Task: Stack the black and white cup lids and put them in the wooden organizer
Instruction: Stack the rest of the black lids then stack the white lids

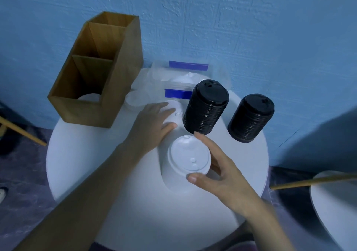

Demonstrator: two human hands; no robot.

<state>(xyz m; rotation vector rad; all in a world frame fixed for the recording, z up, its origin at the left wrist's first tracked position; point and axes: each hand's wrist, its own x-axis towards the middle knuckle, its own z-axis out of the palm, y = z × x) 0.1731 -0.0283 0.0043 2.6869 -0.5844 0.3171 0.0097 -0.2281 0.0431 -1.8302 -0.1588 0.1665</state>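
Note:
A stack of white lids (188,159) stands in the middle of the round white table (96,173). My right hand (216,171) grips its top lid between thumb and fingers. My left hand (154,123) lies on a second stack of white lids (176,111) just behind, fingers wrapped over its top. Two tall stacks of black lids (205,106) (251,118) stand to the right. The wooden organizer (87,111) sits at the back left with three compartments; something white shows in the bottom of its nearest one.
Clear zip bags with blue strips (188,65) lie at the back of the table against the blue wall, with white lids inside. Another white table (338,202) and a wooden stick (309,181) are at the right. A wooden stick (23,132) pokes in at the left.

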